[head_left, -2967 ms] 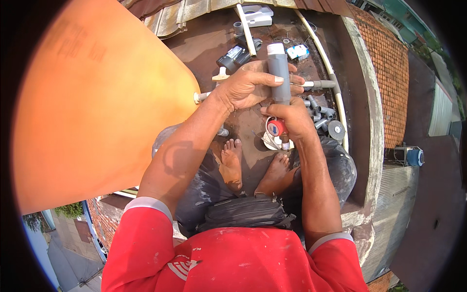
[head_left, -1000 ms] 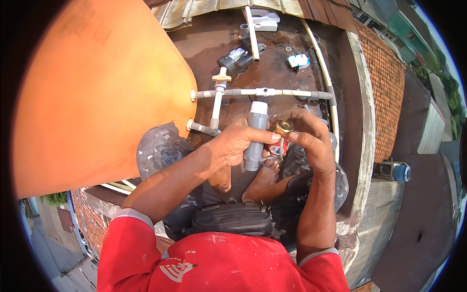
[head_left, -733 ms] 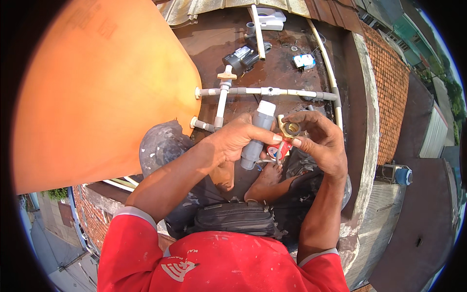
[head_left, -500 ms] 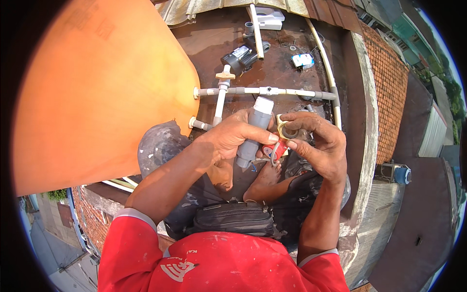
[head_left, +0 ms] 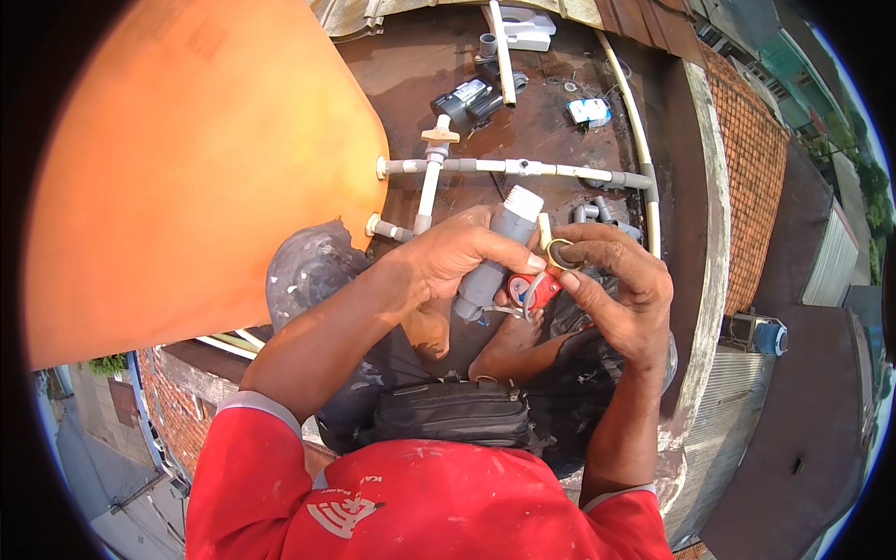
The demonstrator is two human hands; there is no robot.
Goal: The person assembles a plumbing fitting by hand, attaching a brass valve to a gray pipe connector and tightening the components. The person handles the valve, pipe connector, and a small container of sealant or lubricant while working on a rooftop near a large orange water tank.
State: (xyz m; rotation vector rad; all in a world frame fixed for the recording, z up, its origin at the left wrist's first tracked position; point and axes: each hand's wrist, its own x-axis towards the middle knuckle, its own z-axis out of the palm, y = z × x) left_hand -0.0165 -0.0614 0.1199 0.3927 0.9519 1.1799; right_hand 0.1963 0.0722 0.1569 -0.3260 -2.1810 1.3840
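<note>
My left hand [head_left: 457, 254] is closed round a grey plastic pipe fitting [head_left: 482, 277], which slants with its white threaded end [head_left: 524, 201] up and away from me. In my right hand [head_left: 621, 294], a yellow-rimmed ring [head_left: 560, 252] is pinched between thumb and fingers, close beside the fitting. A pale strip stands up at the ring's left side. Just below both hands' fingertips is a round red piece [head_left: 546, 293] with a label and a thin pale strand looping over it. Fingers partly cover it, and I cannot tell which hand bears it.
A large orange tank [head_left: 205, 187] fills the left. White and grey piping [head_left: 485, 166] with a valve [head_left: 440, 136] runs across ahead. Beyond lie a black pump [head_left: 464, 101] and a blue-white packet [head_left: 589, 113]. Grey elbows [head_left: 597, 210] lie at right, before a low wall [head_left: 714, 196].
The yellow-rimmed ring has turned in my right fingers, and the pale strip now stands upright beside it. The fitting tilts further right. More of the grey elbows shows past my right hand.
</note>
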